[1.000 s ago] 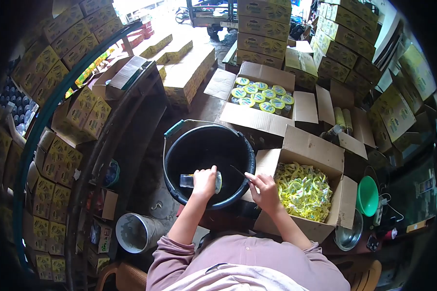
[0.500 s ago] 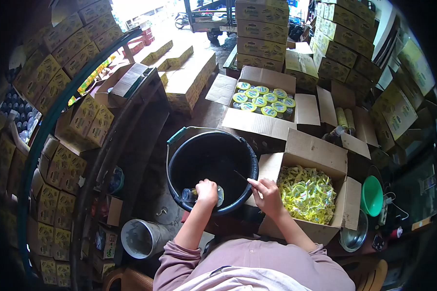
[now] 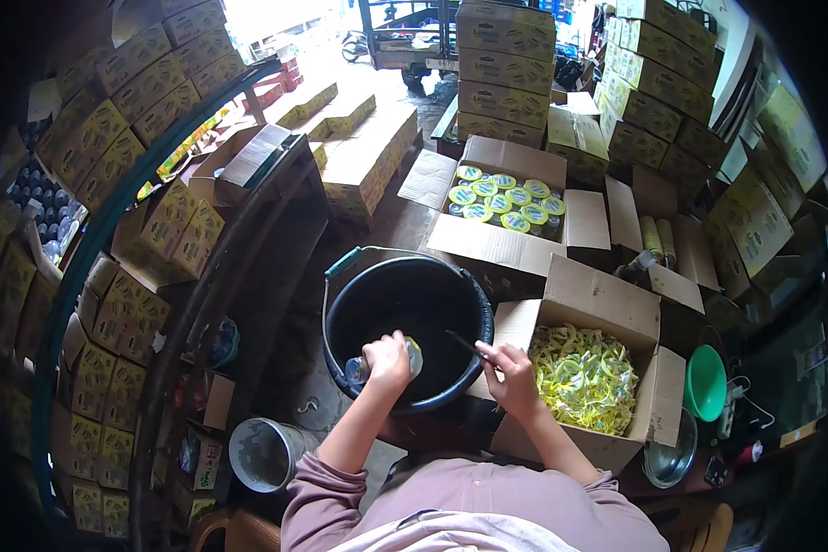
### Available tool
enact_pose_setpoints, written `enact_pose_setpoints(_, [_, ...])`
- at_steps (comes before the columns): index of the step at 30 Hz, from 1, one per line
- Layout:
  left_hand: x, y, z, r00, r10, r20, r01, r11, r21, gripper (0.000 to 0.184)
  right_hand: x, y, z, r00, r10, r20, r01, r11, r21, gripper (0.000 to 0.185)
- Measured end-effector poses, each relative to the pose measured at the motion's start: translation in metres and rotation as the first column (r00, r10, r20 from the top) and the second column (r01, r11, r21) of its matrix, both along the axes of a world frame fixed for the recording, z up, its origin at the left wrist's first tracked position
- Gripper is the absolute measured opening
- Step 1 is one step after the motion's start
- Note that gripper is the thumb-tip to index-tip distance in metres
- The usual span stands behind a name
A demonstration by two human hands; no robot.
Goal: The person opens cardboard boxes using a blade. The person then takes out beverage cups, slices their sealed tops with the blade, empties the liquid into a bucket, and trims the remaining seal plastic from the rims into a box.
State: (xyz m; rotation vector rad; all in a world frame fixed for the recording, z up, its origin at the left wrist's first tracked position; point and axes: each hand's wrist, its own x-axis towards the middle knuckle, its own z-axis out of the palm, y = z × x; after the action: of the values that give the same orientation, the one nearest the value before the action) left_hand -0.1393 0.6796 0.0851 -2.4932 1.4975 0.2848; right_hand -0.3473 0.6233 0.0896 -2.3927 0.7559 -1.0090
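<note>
My left hand (image 3: 388, 361) is wrapped around a clear plastic cup (image 3: 355, 371) over the near side of a large black bucket (image 3: 486, 317). The cup lies tilted, its pale lidded end showing right of my fingers and its clear end at the left. In my right hand (image 3: 511, 373), at the bucket's right rim, a thin dark stick-like tool (image 3: 461, 342) is pinched, its tip pointing left over the bucket; its exact kind is too small to make out. Right of that hand, an open cardboard box (image 3: 602, 299) holds a heap of yellow-green strips (image 3: 584, 377).
Another open carton (image 3: 497, 241) holds upright cups with yellow-green lids (image 3: 499, 202). A grey bucket (image 3: 265, 454) stands lower left. A green bowl (image 3: 706, 382) and a metal bowl (image 3: 669, 451) sit at the right. Stacked printed cartons (image 3: 504, 74) rise behind; a dark shelf runs along the left.
The view has shifted slightly. My left hand has turned the cup to a steeper tilt. The tool in my right hand stays over the bucket, near its right rim.
</note>
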Motion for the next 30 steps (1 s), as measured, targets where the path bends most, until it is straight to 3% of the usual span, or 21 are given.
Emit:
enact_pose_setpoints(2, [0.007,0.002,-0.008,0.989,-0.147,-0.009,0.142,0.971,-0.192,0.060,0.001,0.005,0.001,0.991,-0.058,0.119,0.046,0.994,0.099,0.037])
enact_pose_setpoints(4, [0.007,0.006,-0.004,0.959,-0.259,-0.114,0.255,0.966,-0.049,0.058,0.001,0.005,0.001,0.978,-0.081,0.195,0.059,0.991,0.117,0.039])
enact_pose_setpoints(6, [0.009,0.001,-0.001,0.947,-0.191,-0.258,0.271,0.907,0.322,0.055,-0.001,0.006,0.009,0.963,-0.115,0.245,0.072,0.981,0.180,0.037])
enact_pose_setpoints(8, [0.012,0.000,0.010,0.958,-0.148,-0.245,0.218,0.932,0.290,0.053,-0.003,0.006,0.016,0.951,-0.155,0.266,0.117,0.982,0.151,0.035])
enact_pose_setpoints(10, [0.013,0.003,0.001,0.974,-0.217,-0.068,0.208,0.971,-0.118,0.054,-0.009,0.004,0.017,0.948,-0.187,0.256,0.152,0.977,0.152,0.035])
enact_pose_setpoints(12, [0.012,-0.004,0.013,0.964,-0.128,-0.233,0.201,0.925,0.324,0.061,-0.010,0.002,0.014,0.939,-0.196,0.282,0.166,0.978,0.128,0.035])
enact_pose_setpoints(19, [0.014,-0.006,0.015,0.953,-0.152,-0.261,0.222,0.940,0.261,0.054,-0.015,0.000,0.018,0.916,-0.231,0.328,0.192,0.970,0.148,0.035])
enact_pose_setpoints(23, [0.009,-0.009,0.016,0.957,-0.119,-0.265,0.190,0.946,0.261,0.054,-0.017,-0.003,0.004,0.851,-0.338,0.401,0.159,0.895,0.418,0.031])
enact_pose_setpoints(25, [0.011,-0.010,0.014,0.952,-0.118,-0.283,0.182,0.960,0.212,0.058,-0.020,-0.004,0.000,0.848,-0.356,0.393,0.170,0.885,0.434,0.030])
enact_pose_setpoints(28, [0.009,-0.008,0.014,0.959,-0.117,-0.258,0.193,0.936,0.293,0.060,-0.021,-0.003,0.001,0.844,-0.363,0.395,0.167,0.877,0.451,0.029])
enact_pose_setpoints(30, [0.009,-0.009,0.013,0.958,-0.094,-0.271,0.158,0.961,0.226,0.061,-0.023,-0.003,0.002,0.851,-0.353,0.388,0.157,0.877,0.454,0.030])
